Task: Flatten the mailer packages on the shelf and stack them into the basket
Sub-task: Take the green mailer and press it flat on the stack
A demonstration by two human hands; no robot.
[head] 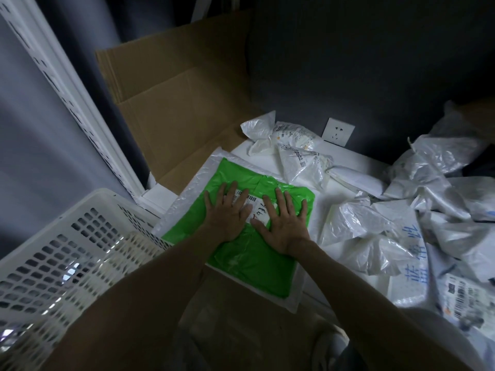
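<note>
The basket (80,236), white with a perforated wall, stands nearest at the left, just beside the work area; what it contains cannot be made out.

Both forearms reach forward over a brown cardboard sheet; the left hand (227,212) and the right hand (284,223) lie side by side, fingers straight and spread, palms down, gripping nothing; both press on the green mailer (254,258), one on each side of its white label (258,210).

The green mailer lies flat on a larger white mailer (187,194), which rests on the shelf (267,156) with its near corner overhanging the edge.

The step in hand appears to be flattening. To do it well:
- press from the centre, then sweep the palms outward toward the edges so trapped air escapes
- smooth the creased upper right corner of the green film
- check that the lower mailer does not slide off the edge under the load
- lift the flattened piece level and lay it square in the basket

Further right, crumpled mailers (361,223) form a loose heap on the shelf, apparently not yet flattened; most of the task seems to remain.

Behind stand folded cardboard (174,108), a slotted white upright (67,84) and a wall socket (338,131).
</note>
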